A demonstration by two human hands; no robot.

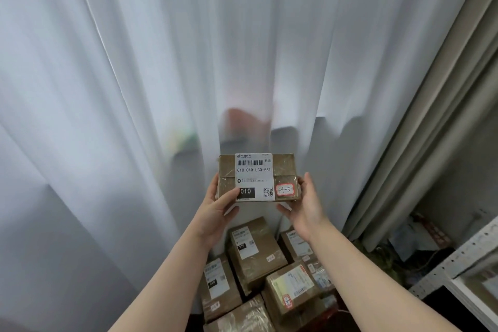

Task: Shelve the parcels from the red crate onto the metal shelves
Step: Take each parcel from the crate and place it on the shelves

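Held parcel (257,177): its label is reading "010-010-L30-551", its red-edged sticker "3-1-5". Left hand (215,211) and right hand (307,205) are gripping its two ends, arms outstretched.

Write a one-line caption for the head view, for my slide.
The left hand and right hand hold a labelled brown parcel before a white curtain, above more parcels; metal shelf at right.

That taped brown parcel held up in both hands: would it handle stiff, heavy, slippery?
Probably stiff: the parcel keeps straight edges though the left hand and right hand grip only its ends. Likely light, as it is held up at arm's length. Its glossy tape may be somewhat slippery.
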